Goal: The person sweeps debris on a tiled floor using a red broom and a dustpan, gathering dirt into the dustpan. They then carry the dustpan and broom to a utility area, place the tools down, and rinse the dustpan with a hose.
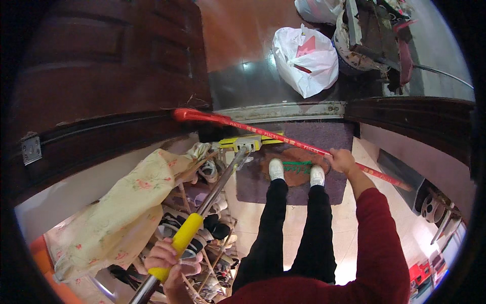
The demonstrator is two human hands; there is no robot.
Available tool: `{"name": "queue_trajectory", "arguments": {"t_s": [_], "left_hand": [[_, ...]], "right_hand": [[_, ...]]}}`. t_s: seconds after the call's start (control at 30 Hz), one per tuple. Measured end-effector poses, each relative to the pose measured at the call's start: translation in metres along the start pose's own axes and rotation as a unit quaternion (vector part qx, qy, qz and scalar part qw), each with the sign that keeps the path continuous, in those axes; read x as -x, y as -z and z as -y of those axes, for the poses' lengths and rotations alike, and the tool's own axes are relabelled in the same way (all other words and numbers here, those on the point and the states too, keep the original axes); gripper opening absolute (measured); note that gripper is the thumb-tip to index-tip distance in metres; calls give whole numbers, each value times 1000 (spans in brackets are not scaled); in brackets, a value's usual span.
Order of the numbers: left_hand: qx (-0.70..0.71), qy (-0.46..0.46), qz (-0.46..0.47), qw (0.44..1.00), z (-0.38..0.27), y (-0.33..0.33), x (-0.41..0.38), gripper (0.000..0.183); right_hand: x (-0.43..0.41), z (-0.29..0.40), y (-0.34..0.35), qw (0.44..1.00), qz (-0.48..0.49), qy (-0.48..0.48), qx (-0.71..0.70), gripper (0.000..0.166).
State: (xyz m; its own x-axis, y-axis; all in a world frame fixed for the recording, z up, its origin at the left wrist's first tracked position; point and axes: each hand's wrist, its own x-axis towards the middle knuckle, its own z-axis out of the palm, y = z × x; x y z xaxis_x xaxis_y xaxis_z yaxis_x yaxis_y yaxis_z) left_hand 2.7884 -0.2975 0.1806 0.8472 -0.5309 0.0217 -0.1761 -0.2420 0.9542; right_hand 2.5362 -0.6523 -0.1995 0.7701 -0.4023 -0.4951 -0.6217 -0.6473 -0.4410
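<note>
My left hand (165, 258) is closed around the yellow foam grip of a metal-handled mop (218, 188) at the lower left. The mop's yellow and white head lies at the left edge of a purple doormat (250, 188). My right hand (340, 160) holds a red printed pole (265, 133), which slants across the view above my feet. The pole's red end reaches the dark door frame at the left. Its other end points down to the right. My white shoes stand on the doormat.
A shoe rack full of shoes (212, 228), partly under a floral cloth (125, 201), stands at left. Beyond the metal door sill (284, 111) sit a white plastic bag (305, 62) and a cluttered bucket (351, 57). A dark panelled door (114, 49) is upper left; a grey box (400, 178) is right.
</note>
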Motion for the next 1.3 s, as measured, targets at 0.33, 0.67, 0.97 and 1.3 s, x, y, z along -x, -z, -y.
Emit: {"name": "queue_trajectory", "arguments": {"t_s": [0.33,0.67,0.97,1.3], "left_hand": [[-11,-13,-5,1000,-9,-18,-4,28],[59,-33,51,996,-6,0,-4,24],[109,-71,60,990,2,4,-15,23],[105,-91,89,986,5,20,-17,20]], "right_hand": [[64,-40,1,997,28,-65,33,33],[255,-61,149,960,-17,-249,123,34],[290,-6,212,948,-47,-245,196,33],[258,55,222,957,-1,-178,229,34]]}}
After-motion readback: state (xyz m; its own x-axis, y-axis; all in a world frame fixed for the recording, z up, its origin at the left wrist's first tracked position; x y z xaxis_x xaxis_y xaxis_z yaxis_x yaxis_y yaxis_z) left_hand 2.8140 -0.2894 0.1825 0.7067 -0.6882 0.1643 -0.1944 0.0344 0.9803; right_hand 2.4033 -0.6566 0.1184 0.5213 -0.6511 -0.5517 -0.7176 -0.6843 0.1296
